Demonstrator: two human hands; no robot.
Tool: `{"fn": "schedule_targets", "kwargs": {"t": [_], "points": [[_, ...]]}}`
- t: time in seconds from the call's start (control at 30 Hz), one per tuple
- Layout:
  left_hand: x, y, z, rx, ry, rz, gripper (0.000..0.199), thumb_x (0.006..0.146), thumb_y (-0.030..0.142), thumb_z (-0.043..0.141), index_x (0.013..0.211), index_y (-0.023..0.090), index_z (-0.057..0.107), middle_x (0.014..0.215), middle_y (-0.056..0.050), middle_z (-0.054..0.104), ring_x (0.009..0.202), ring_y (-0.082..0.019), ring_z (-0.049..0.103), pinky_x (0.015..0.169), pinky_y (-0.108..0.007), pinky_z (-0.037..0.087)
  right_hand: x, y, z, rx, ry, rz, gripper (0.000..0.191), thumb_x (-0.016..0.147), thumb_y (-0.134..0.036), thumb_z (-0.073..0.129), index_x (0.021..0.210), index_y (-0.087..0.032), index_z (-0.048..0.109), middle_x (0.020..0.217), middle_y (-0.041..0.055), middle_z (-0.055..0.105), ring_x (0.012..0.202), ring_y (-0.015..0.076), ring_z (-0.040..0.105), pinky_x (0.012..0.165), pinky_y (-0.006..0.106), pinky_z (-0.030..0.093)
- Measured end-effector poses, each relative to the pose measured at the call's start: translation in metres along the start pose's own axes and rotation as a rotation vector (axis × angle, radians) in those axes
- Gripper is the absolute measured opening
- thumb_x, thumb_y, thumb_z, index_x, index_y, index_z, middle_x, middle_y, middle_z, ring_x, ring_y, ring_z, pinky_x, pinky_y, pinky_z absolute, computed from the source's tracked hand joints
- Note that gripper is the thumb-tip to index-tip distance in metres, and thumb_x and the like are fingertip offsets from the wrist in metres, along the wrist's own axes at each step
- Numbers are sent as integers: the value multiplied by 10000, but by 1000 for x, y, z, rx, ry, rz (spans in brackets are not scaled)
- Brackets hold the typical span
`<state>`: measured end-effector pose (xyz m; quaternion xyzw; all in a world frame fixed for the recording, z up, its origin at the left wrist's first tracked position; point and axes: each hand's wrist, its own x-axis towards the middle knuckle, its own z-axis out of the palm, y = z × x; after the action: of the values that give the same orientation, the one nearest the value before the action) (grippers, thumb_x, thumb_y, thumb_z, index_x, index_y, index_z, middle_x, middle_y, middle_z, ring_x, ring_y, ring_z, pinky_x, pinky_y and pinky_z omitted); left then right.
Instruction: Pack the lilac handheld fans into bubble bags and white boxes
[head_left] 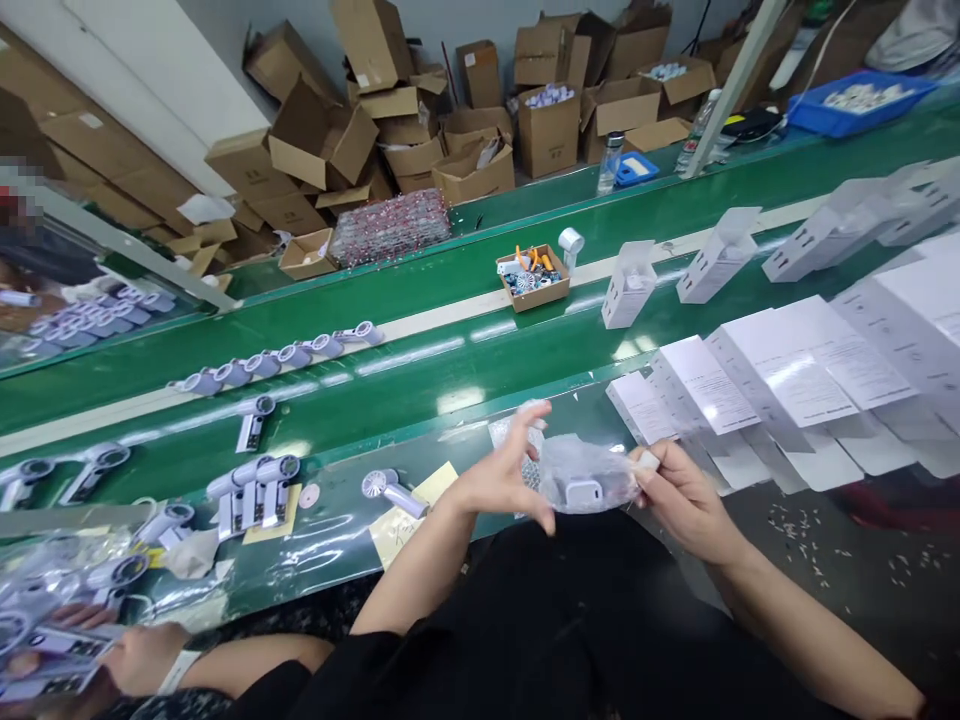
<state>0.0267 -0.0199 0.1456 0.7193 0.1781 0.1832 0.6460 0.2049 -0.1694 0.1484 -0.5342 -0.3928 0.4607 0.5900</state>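
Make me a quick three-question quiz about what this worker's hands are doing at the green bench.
1. True or false: both hands hold the clear plastic bag with a small fan inside.
2. Which sits in the small cardboard tray on the belt? A) tools and parts B) bottles C) gloves
3. Fill in: the flat white cartons lie nearer the ___ hand.

Key: 1 true, left hand and right hand both grip it; 2 A; 3 right.
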Motion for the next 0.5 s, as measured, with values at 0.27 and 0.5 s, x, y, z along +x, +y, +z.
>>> {"fn": "schedule_targets", "kwargs": {"t": [0.27,0.5], "points": [[11,-58,60,-196,277,-276,408,645,366,736,960,152,590,834,-36,635,738,-157,592,678,-265,477,7,92,-26,492,787,404,345,658,-308,750,813,-236,450,679,-68,533,570,73,518,618,243,541],[11,-71,34,-470,705,-459,376,593,367,734,855,138,589,690,0,607,573,-127,568,438,-209,433,34,174,-55,408,864,511,389,666,-356,728,817,-244,388,671,-64,503,634,109,605,661,294,581]]}}
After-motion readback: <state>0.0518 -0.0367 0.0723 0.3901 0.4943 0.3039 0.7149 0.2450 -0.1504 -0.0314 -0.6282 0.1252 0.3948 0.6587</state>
